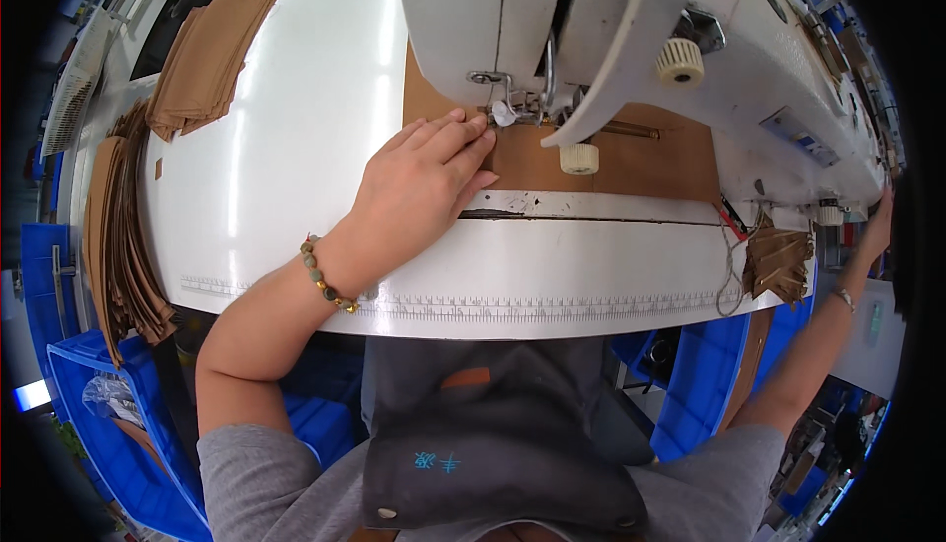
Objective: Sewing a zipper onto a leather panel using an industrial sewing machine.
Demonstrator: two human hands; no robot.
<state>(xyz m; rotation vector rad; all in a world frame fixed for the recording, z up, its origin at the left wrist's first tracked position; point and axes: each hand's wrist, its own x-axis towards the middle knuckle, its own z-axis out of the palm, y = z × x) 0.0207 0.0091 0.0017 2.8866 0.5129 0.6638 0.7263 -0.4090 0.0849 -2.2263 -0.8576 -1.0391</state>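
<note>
My left hand (424,177) lies on a brown sheet of fabric or leather (631,173) at the white sewing machine (788,79). Its fingers are stretched out, the tips right beside the presser foot and needle area (505,111). Much of the sheet extends under the machine's arm to the right. My right arm reaches to the machine's far right end, where my right hand (880,227) is by the end of the machine head; its fingers are too hidden to make out.
At the left, a stack of brown pieces (212,54) lies on the white table (296,99), and a thick bundle (123,237) hangs over its edge. A small brown bundle (778,261) sits at the right. Blue bins (118,443) stand below. A printed ruler (493,307) runs along the front edge.
</note>
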